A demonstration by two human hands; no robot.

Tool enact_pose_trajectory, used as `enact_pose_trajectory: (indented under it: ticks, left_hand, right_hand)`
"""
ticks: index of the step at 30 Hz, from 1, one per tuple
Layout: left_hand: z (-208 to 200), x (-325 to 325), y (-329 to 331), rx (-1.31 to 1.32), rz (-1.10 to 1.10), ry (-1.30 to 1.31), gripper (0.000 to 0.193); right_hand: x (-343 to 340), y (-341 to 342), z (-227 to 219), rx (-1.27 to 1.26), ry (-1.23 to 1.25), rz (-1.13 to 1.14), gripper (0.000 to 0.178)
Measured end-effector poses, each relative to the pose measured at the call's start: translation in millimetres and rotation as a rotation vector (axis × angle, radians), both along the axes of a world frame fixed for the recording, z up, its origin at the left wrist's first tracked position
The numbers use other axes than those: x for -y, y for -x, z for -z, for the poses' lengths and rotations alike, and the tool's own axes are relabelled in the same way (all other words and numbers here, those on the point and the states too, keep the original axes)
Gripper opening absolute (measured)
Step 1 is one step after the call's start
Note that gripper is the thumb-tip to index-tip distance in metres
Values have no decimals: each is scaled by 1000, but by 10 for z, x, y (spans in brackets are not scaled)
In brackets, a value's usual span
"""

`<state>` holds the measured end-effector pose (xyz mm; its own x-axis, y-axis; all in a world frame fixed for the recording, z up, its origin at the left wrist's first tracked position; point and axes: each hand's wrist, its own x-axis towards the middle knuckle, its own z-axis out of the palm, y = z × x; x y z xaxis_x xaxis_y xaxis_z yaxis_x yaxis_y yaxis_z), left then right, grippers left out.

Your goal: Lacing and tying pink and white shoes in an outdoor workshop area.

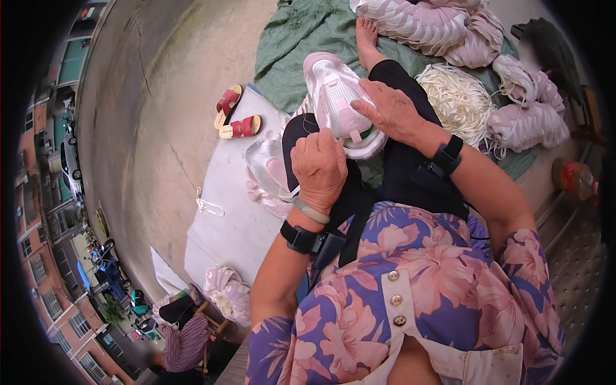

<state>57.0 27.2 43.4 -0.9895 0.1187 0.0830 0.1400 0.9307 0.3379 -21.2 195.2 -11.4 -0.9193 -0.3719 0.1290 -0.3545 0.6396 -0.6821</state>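
Observation:
A pink and white mesh shoe upper (335,96) lies across my lap, its toe pointing away from me. My right hand (391,112) grips the upper's right side, fingers over the mesh and the pink tongue area. At its left edge, my left hand (317,165) is closed in a pinch; a thin dark strand shows just above its fingers, but what it holds is hidden. More pink and white uppers (273,176) lie beside my left knee, partly covered by my leg. To the right of my right leg sits a heap of cream laces (454,99).
Bundled uppers (443,29) lie at the far right, with more uppers (529,122) below them. Green cloth (282,54) covers the ground ahead. Red sandals (240,127) stand beside a pale sheet (221,224). A bottle (574,176) is at right. Another person (186,340) sits lower left.

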Motion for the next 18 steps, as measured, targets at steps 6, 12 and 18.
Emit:
enact_pose_trajectory:
  ticks: [6,12,18]
  left_hand:
    - [115,-220,2,-3,413,-101,39]
    - [390,-286,187,145,427,-24,51]
    - [352,-373,221,139,348,31,27]
  right_hand:
    - [6,9,-19,98,18,-16,60]
    - [1,20,13,131,10,-24,61]
    - [-29,85,12,178,-30,-33,59]
